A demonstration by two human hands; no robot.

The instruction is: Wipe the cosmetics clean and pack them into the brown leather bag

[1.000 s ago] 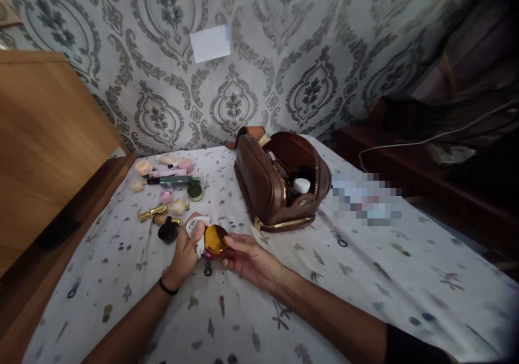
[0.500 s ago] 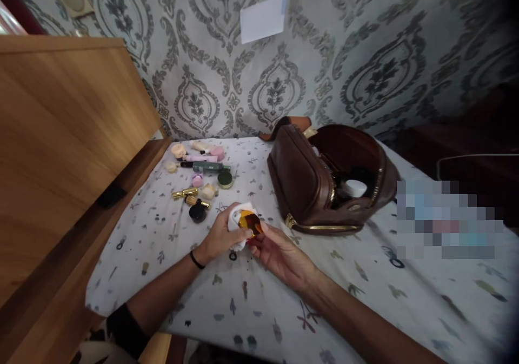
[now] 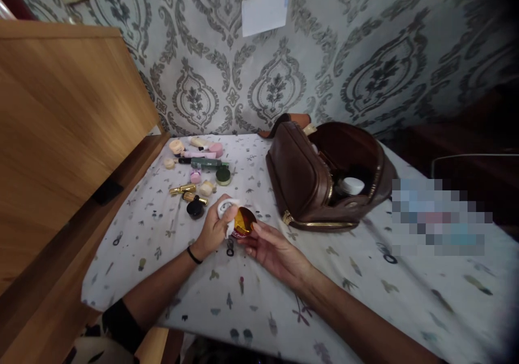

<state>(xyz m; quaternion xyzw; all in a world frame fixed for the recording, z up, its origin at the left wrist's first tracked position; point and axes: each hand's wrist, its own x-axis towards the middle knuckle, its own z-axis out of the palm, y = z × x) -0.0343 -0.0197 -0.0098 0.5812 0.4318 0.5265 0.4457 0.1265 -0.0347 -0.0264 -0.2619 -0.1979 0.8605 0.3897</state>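
Observation:
Wrapped in my left hand point(image 3: 211, 230) is a white cloth point(image 3: 227, 210), pressed against the side of a small round container point(image 3: 244, 221). That container has a shiny gold top and a dark red side with pale lettering; its exact kind is unclear. The fingertips of my right hand point(image 3: 279, 249) grip its right edge. Both hands are closed, held just above the table. Left of them lie a black round pot point(image 3: 195, 209), gold tubes point(image 3: 182, 189), a cream-coloured jar point(image 3: 207, 188) and a dark green round tin point(image 3: 223, 176).
An open brown leather bag point(image 3: 300, 169) stands to the right, with a white-lidded jar point(image 3: 352, 185) inside. More cosmetics, including a green tube point(image 3: 206, 163) and a pink pot point(image 3: 216, 149), lie at the back left. A wooden cabinet point(image 3: 73, 99) borders the patterned tablecloth point(image 3: 243, 310).
Both hands and the container have shifted slightly left. The container is turned, so lettering on its red side now shows, and the cloth has moved to its left edge.

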